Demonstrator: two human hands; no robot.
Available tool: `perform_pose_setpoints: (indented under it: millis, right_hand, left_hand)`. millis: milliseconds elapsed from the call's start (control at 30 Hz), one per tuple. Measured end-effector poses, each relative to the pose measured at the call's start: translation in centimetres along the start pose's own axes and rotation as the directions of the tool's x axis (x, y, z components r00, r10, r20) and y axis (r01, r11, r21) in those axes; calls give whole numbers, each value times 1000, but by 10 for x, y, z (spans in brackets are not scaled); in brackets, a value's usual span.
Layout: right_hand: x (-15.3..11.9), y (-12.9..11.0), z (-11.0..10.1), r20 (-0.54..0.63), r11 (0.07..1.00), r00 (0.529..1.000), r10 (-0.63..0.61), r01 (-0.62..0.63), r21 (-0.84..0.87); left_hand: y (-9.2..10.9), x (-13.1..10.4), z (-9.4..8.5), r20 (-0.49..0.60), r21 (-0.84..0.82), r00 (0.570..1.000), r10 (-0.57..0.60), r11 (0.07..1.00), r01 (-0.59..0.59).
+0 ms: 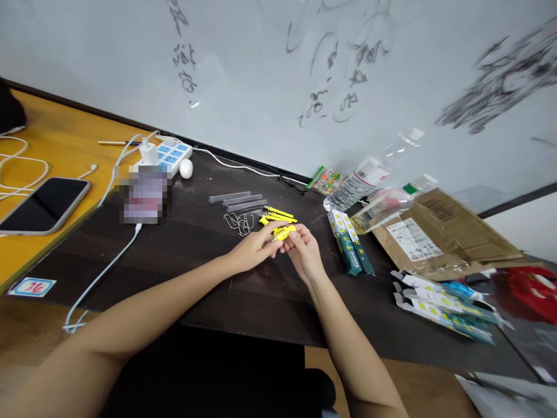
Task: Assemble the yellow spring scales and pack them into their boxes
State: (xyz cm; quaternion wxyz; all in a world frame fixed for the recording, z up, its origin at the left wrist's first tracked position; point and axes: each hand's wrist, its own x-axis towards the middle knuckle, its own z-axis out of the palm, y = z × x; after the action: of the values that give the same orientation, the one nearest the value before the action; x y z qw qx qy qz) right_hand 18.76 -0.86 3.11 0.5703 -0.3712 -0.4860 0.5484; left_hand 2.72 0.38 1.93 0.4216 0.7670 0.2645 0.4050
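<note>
Over the dark desk, my left hand (253, 248) and my right hand (306, 253) meet with bent fingers around a small yellow plastic piece (284, 233). My left fingers pinch its left end, near a thin metallic part, and my right thumb and fingers close on its right end. Its exact kind is unclear. Just beyond my hands lie more yellow plastic parts (278, 215). Left of these is a small heap of bent metal wire clips (238, 223). Several clear plastic tubes (244, 204) lie side by side behind the clips.
Two green-and-white boxes (350, 244) lie right of my hands, with opened boxes (444, 305) farther right. Behind stand a clear water bottle (359, 183) and a brown parcel (452, 232). A power strip (174, 154), a charging phone (145, 196) and cables are at left.
</note>
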Motion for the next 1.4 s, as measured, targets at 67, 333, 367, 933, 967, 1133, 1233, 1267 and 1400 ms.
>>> perform_pose_setpoints:
  millis: [67, 333, 367, 933, 967, 1133, 1233, 1267, 1400]
  right_hand:
    - [1, -1, -1, 17, 1000, 1000, 7, -7, 4]
    - [1, -4, -2, 66, 999, 997, 49, -49, -2]
    - [1, -4, -2, 77, 998, 995, 60, -59, -11]
    - [17, -15, -28, -170, 990, 985, -20, 43, 132]
    - [17, -14, -28, -162, 989, 987, -19, 43, 144]
    - [15, -14, -24, -122, 981, 992, -22, 45, 186]
    - [15, -16, -24, -123, 977, 992, -28, 54, 208]
    - [15, -16, -24, -122, 974, 992, -28, 55, 220]
    - [15, -18, -23, -118, 969, 992, -36, 64, 238]
  left_hand:
    - [0, 0, 0, 2, -29, 1000, -15, 999, 15]
    - [5, 3, 0, 52, -199, 978, -202, 958, 208]
    - [5, 3, 0, 70, -232, 972, -226, 944, 236]
    - [-1, 7, 2, 367, -526, 861, -353, 685, 505]
    - [-1, 7, 2, 364, -530, 857, -364, 676, 512]
    - [-6, 9, 3, 306, -514, 867, -394, 698, 499]
    - [-6, 9, 4, 284, -501, 876, -390, 719, 482]
    - [-6, 9, 5, 284, -500, 878, -384, 723, 478]
    - [-3, 7, 6, 296, -498, 883, -365, 729, 469]
